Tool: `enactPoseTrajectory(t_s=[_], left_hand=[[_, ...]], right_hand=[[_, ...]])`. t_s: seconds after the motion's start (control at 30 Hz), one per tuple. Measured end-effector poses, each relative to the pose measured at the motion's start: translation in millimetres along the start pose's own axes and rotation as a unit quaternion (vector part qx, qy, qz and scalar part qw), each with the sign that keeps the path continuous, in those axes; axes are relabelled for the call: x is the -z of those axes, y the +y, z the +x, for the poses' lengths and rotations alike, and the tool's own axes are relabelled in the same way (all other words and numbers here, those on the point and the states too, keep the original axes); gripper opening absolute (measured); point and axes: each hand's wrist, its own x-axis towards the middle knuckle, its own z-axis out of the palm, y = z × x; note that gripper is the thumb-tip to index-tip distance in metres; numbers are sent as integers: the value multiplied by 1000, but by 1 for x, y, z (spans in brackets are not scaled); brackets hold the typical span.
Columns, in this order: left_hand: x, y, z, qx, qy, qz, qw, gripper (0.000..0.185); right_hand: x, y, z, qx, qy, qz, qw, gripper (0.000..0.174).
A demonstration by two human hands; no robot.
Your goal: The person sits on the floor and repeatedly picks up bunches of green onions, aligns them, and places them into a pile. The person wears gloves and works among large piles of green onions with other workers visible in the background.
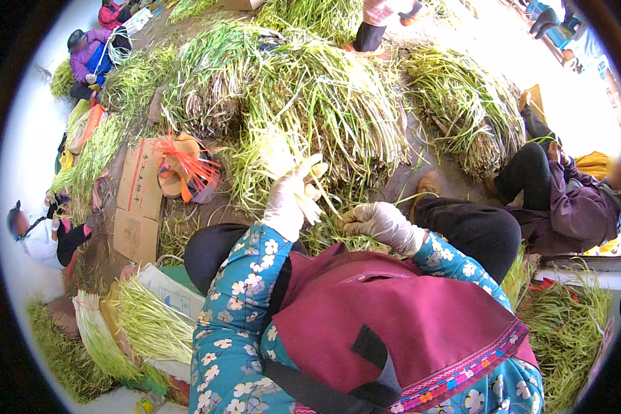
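Observation:
My left hand (291, 199), in a pale thin glove, is closed around several whitish-green stalks (306, 203), their cut ends poking out below the fingers. Leafy tops (277, 150) spread above that hand. One pale stalk (326, 195) slants from the left hand down to my right hand (378, 223), gloved likewise, whose thumb and fingertips pinch its lower end. Just beyond both hands lies a large heap of long green leafy stalks (336, 103), with whitish stems and dark, soiled root ends.
Cardboard (137, 199) and a bundle of red plastic ties (189, 160) lie at the left. Pale trimmed stalks (158, 318) rest at lower left. Another heap (460, 103) stands at upper right. A person (574, 202) sits at the right; others sit along the left.

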Motion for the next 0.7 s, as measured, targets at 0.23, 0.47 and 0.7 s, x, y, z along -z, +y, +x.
enactPoseTrajectory(t_s=[0.23, 0.47, 0.7], left_hand=[[2, -4, -5, 103, -37, 136, 985, 41], [-13, -29, -13, 100, 14, 217, 971, 16], [-18, -3, -6, 44, 67, 274, 958, 28]], right_hand=[[20, 0, 11, -76, -178, 180, 964, 55], [9, -17, 37, 16, 65, 388, 919, 18], [9, 48, 42, 43, 164, 13, 986, 24]])
